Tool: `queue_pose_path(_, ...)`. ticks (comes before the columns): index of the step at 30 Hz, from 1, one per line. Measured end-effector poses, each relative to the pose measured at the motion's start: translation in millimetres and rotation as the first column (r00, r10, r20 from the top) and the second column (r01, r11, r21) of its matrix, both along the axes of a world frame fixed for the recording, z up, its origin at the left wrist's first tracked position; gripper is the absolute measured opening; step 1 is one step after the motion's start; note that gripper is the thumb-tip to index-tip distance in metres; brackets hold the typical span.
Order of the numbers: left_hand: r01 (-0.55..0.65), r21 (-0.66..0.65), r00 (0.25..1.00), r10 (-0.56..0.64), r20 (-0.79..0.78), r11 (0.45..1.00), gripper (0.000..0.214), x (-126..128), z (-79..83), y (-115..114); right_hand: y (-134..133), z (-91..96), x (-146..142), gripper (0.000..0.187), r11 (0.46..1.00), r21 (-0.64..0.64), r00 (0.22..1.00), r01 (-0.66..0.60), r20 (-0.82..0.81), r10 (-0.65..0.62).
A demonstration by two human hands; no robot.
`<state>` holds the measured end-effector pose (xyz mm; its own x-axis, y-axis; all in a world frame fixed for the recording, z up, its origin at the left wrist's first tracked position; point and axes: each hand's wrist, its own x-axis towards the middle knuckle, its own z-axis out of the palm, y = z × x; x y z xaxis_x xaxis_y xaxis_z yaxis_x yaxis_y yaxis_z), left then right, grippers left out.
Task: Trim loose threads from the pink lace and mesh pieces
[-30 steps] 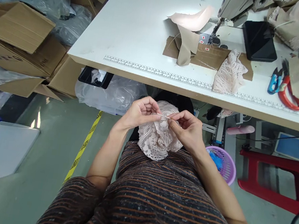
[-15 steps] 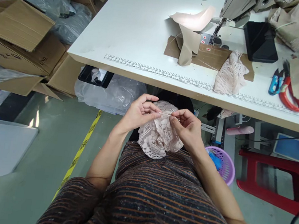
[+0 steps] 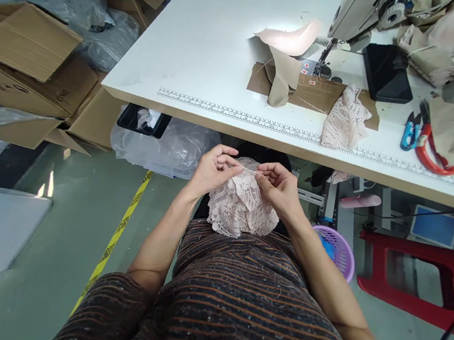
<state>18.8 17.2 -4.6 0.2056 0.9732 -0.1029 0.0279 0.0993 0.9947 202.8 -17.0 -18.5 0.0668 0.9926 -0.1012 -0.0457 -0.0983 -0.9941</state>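
Note:
A bunched piece of pale pink lace fabric (image 3: 242, 208) rests on my lap, just in front of the table's near edge. My left hand (image 3: 215, 169) pinches the lace's upper edge between thumb and fingers. Opposite it, my right hand (image 3: 278, 187) pinches the same edge, and a short thin strip stretches between the two sets of fingertips. The lace below hangs in loose folds. Exactly what lies inside each pinch is too small to see.
On the white table (image 3: 202, 38) stands a sewing machine (image 3: 356, 14), with a lace scrap (image 3: 347, 119), blue snips (image 3: 411, 131) and red-handled scissors (image 3: 438, 153) nearby. Cardboard boxes (image 3: 28, 54) are at left. A purple basket (image 3: 345, 258) and red stool (image 3: 377, 268) stand at right.
The view has shifted slightly. Both hands keep their pinch on the lace's edge, while the lace's folds below have spread and changed shape a little.

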Motion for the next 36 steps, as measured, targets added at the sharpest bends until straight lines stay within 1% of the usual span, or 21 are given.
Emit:
queue_pose_path(3,-0.014,0.009,1.0,0.014,-0.025,1.0,0.043,1,0.4,3,5,-0.1,0,0.024,1.0,-0.016,1.0,-0.001,-0.031,0.0)
queue_pose_path(9,0.005,0.011,1.0,-0.005,-0.018,1.0,0.041,4,-1.6,7,13,-1.8,2,0.031,0.995,-0.099,0.993,-0.023,-0.117,0.011)
queue_pose_path(14,0.024,0.0,1.0,-0.024,0.012,1.0,0.041,5,-3.3,6,10,-3.0,4,0.04,0.988,-0.15,0.988,-0.041,-0.155,0.017)
queue_pose_path(15,0.039,0.003,0.999,-0.039,0.012,0.999,0.041,5,-2.1,5,7,-1.7,4,0.042,0.984,-0.166,0.986,-0.065,-0.161,0.038)
queue_pose_path(17,0.082,0.015,0.997,-0.082,-0.002,0.996,0.04,5,1.8,0,1,3.3,4,0.044,0.97,-0.185,0.978,-0.157,-0.164,0.127)
queue_pose_path(19,0.127,0.028,0.992,-0.126,-0.024,0.992,0.039,6,6.0,-3,-5,11.8,8,0.039,0.949,-0.182,0.959,-0.257,-0.17,0.227)
queue_pose_path(20,0.138,0.039,0.99,-0.136,-0.028,0.99,0.039,6,7.7,-4,-8,17.2,12,0.036,0.944,-0.174,0.953,-0.279,-0.172,0.249)
queue_pose_path(21,0.137,0.055,0.99,-0.136,-0.026,0.989,0.039,5,8.9,-4,-10,23.4,19,0.034,0.948,-0.165,0.954,-0.273,-0.173,0.245)
queue_pose_path(22,0.126,0.073,0.992,-0.125,-0.02,0.989,0.039,4,9.3,-3,-13,30.1,28,0.032,0.958,-0.155,0.962,-0.24,-0.171,0.213)
queue_pose_path(25,0.05,0.134,0.999,-0.048,-0.02,0.99,0.035,-5,6.1,0,-22,51.5,66,0.029,0.994,-0.1,0.991,-0.041,-0.13,0.027)
queue_pose_path(27,0.023,0.174,0.997,-0.008,-0.083,0.984,0.03,-14,0.6,0,-29,63.7,94,0.031,0.993,-0.035,0.984,0.114,-0.131,-0.118)
queue_pose_path(28,0.035,0.198,0.991,-0.009,-0.132,0.98,0.027,-19,-2.8,-1,-33,68.2,106,0.032,0.985,0.004,0.978,0.175,-0.121,-0.173)
queue_pose_path(30,0.134,0.24,0.968,-0.074,-0.241,0.962,0.02,-25,-10.0,-7,-39,72.8,121,0.028,0.972,0.046,0.971,0.229,-0.077,-0.225)
queue_pose_path(32,0.293,0.266,0.923,-0.2,-0.329,0.918,0.018,-27,-17.0,-15,-42,72.0,125,0.021,0.977,0.034,0.978,0.209,-0.029,-0.208)
queue_pose_path(34,0.441,0.278,0.861,-0.314,-0.401,0.853,0.022,-26,-22.3,-23,-40,68.6,116,0.017,0.986,-0.001,0.986,0.167,-0.026,-0.167)
queue_pose_path(36,0.509,0.275,0.812,-0.349,-0.468,0.816,0.018,-25,-23.8,-27,-35,66.8,99,0.019,0.992,-0.024,0.99,0.121,-0.071,-0.123)
